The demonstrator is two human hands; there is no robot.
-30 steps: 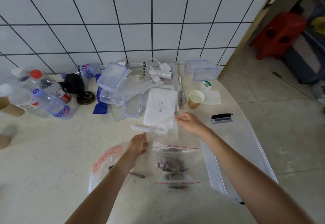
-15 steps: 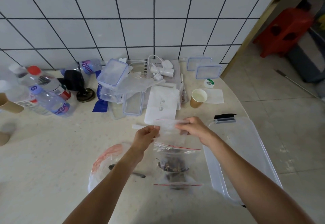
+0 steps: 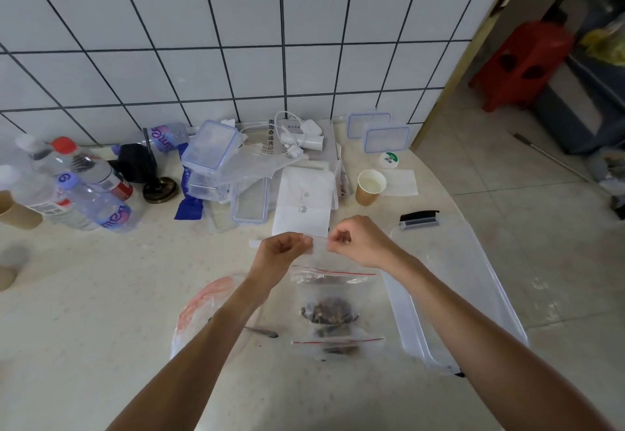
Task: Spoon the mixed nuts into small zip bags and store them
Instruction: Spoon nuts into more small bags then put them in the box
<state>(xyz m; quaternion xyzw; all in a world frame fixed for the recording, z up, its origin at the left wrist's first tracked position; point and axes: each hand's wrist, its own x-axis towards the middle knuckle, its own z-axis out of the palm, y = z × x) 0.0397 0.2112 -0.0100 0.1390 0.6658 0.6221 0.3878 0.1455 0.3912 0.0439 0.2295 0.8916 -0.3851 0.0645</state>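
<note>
Bag in hand: a small clear plastic zip bag with a red seal line point(image 3: 318, 243) is held up above the middle of the pale speckled countertop point(image 3: 101, 295), stretched between both hands at its top strip.
Left hand: the left hand point(image 3: 282, 255) has its fingers curled and pinches the bag's left top corner.
Right hand: the right hand point(image 3: 358, 239) has its fingers curled and pinches the right end of the seal strip.
Contents: whether this bag is filled or how far its seal is closed cannot be told.
Risk, seal: if the strip is only pressed in part, nuts could spill once the bag is laid down.
Risk, grip: the film is thin and slick, so a slipping pinch could drop the bag onto the others below.
Filled bags: two clear zip bags holding dark mixed nuts point(image 3: 329, 312) lie flat just below the hands, toward the near edge.
Spoon: a metal spoon point(image 3: 260, 332) rests beside them on a clear bag with pink print point(image 3: 206, 309).
Storage: a large clear plastic storage box point(image 3: 473, 288) sits along the right edge, near the hands and open to reach.
In the way: a white card box point(image 3: 302, 204), a brown paper cup point(image 3: 369, 187) and clear lidded containers point(image 3: 211, 146) crowd the back edge just beyond the hands; plastic water bottles point(image 3: 84, 194) stand at the far left.
</note>
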